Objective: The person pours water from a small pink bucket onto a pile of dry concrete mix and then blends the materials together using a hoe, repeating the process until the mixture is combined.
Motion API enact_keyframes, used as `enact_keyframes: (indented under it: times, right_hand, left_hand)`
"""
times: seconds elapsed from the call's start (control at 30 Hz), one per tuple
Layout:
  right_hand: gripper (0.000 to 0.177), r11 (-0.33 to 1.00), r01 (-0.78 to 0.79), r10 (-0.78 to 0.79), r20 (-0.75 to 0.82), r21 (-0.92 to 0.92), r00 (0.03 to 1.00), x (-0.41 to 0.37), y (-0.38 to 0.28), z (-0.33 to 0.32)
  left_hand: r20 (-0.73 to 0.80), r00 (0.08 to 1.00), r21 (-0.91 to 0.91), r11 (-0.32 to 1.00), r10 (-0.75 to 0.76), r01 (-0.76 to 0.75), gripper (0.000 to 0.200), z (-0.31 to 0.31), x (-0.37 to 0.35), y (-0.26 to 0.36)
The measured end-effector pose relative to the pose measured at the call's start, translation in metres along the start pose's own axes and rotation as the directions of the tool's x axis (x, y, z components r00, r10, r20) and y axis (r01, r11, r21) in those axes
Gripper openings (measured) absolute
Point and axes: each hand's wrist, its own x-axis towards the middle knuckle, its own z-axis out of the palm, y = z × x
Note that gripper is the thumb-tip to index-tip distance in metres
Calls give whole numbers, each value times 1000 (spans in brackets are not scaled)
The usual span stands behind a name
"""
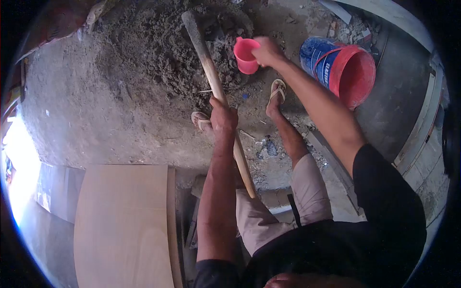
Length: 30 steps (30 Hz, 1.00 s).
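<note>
My left hand [224,117] is wrapped round a long wooden tool handle [211,72], whose far end is caked grey and lies over a heap of damp sand or mortar [153,53]. Any blade on that end does not show clearly. In my right hand [268,52], the fingers close on the side of a pink plastic mug [247,65], held over the right side of the heap. Right of that hand, a blue bucket [314,54] with a red inside lies tipped, its mouth toward me.
My sandalled feet [276,96] stand at the near edge of the heap. A plywood sheet [125,225] is at the lower left. Rubble [357,33] lies behind the bucket, and boards [422,120] line the right side.
</note>
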Motion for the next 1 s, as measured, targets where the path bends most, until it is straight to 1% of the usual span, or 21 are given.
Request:
enact_keyframes:
  times: [0.03,0.1,0.17,0.2,0.27,0.3,0.37,0.43,0.47,0.57,0.63,0.7,0.77,0.8,0.87,0.93,1.0]
  right_hand:
    - [19,989,70,-58,-86,134,995,-23,13,-7]
    - [33,907,8,16,-55,421,998,-68,28,-32]
    - [37,868,26,40,-123,496,992,-97,52,-49]
    - [37,879,-8,79,-129,477,988,-109,64,-57]
    - [38,893,-76,155,-144,444,977,-124,83,-68]
    - [39,945,-37,104,-191,326,976,-124,90,-71]
    - [40,997,25,-5,-254,77,967,-126,105,-67]
    - [36,975,150,-198,-324,-167,925,-106,142,-42]
    - [35,937,201,-295,-340,-285,893,-100,141,-35]
    - [27,940,85,-166,-226,-331,960,-79,129,-6]
    - [20,938,-1,-32,-89,-348,996,-46,127,27]
    - [18,902,-13,20,13,-432,1000,-40,79,33]
    - [21,937,-45,36,-31,-346,999,-15,64,63]
    - [22,935,-47,47,-10,-352,999,-11,49,70]
    - [25,928,-51,68,31,-369,997,-8,14,69]
    - [28,936,-69,105,86,-344,991,-16,-19,58]
    - [28,939,-63,108,115,-339,987,-17,-27,57]
  left_hand:
    - [-3,1000,1,1000,8,-8,55,-1,0,3]
    - [-3,1000,4,1000,24,-24,55,-1,-3,4]
    - [-20,998,15,999,52,-51,54,-1,-5,5]
    - [-28,997,21,998,66,-66,54,-1,-5,7]
    - [-25,999,24,999,48,-47,50,-1,-2,10]
    - [-22,999,17,999,44,-44,50,-1,2,10]
    - [-6,999,16,999,35,-35,50,-3,3,11]
    - [5,1000,20,999,29,-29,49,-14,4,21]
    - [7,1000,31,999,16,-16,49,-17,4,23]
    - [6,1000,61,998,-7,7,49,-16,7,27]
    - [-5,1000,57,998,23,-23,50,-13,8,23]
    - [-6,999,52,998,35,-35,50,-9,7,18]
    - [-8,999,41,999,35,-35,50,-6,7,15]
    - [-7,1000,51,998,29,-29,50,-6,6,15]
    - [-5,1000,67,998,16,-16,50,-6,4,16]
    - [2,1000,68,998,4,-4,51,-6,5,15]
    - [11,1000,62,998,-4,3,52,-7,6,15]
